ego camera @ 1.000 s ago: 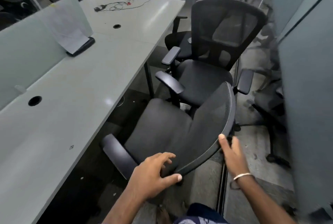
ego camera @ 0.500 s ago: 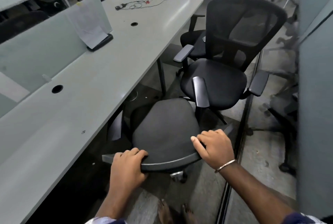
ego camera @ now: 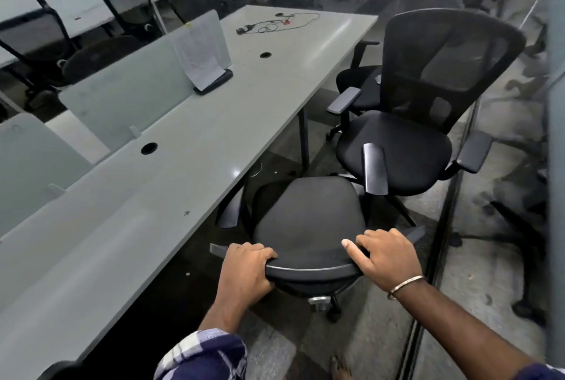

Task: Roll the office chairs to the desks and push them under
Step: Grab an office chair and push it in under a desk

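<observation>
Both hands sit on the curved top edge of the near office chair's backrest [ego camera: 312, 269], seen from above. The left hand [ego camera: 244, 272] grips the left part of that edge, fingers curled over the top and thumb underneath. The right hand [ego camera: 386, 257] holds the right part, its fingers wrapped over the rim and the thumb lying stretched along the top towards the left hand; a thin metal bangle [ego camera: 405, 286] circles that wrist. A checked sleeve [ego camera: 204, 355] covers the left forearm near the bottom of the view.

Just beyond the hands lies the near chair's seat [ego camera: 308, 214], dark and rounded, with its front part close to the edge of the long grey desk [ego camera: 171, 184]. The chair's left armrest [ego camera: 230, 211] is tucked beneath the desk edge, while the right armrest [ego camera: 374, 168] stands clear, just beside the second office chair [ego camera: 428, 110]. That chair stands further along the desk, its mesh back upright and its seat outside the desk. A third seat [ego camera: 357, 80] shows behind it, partly hidden.

On the desk, further off, a sheet of paper [ego camera: 200, 52] leans against the frosted divider [ego camera: 122, 95], and a tangle of cable [ego camera: 275, 23] lies near the far end. More desks and chairs fill the background.
</observation>
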### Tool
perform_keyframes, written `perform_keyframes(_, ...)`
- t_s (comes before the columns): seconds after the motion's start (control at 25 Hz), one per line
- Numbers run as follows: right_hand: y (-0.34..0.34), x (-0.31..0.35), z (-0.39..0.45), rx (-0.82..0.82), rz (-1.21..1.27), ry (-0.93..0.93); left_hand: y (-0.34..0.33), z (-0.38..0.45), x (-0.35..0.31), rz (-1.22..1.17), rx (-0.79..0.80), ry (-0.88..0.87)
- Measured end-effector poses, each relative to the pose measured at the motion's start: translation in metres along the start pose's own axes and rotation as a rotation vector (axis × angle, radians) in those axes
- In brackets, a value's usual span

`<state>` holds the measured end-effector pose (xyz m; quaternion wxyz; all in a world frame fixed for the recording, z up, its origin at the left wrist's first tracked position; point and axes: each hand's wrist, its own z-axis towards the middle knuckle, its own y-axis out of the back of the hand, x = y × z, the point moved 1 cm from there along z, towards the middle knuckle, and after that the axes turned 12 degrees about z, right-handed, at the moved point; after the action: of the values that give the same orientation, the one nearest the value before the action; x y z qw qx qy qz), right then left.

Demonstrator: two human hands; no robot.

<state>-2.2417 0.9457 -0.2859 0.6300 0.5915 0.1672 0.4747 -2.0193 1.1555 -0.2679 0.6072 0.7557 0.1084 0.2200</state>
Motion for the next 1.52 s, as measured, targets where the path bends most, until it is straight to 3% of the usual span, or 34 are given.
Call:
perform_keyframes(0.56,-0.028,0.142,-0.115,-0.109,-0.012,-0.292,-0.039,-0.092,0.085,0.017,-0.101,-0.227)
perform_keyframes(0.92,-0.024,0.203,-0.206,-0.137,-0.011,-0.369,-0.045,-0.141,0.092,-0.027,-0.146,-0.392)
perform_keyframes(1.52,-0.012,0.275,-0.339,-0.253,0.019,-0.464,-0.063,-0.268,0.082,-0.083,-0.079,-0.459)
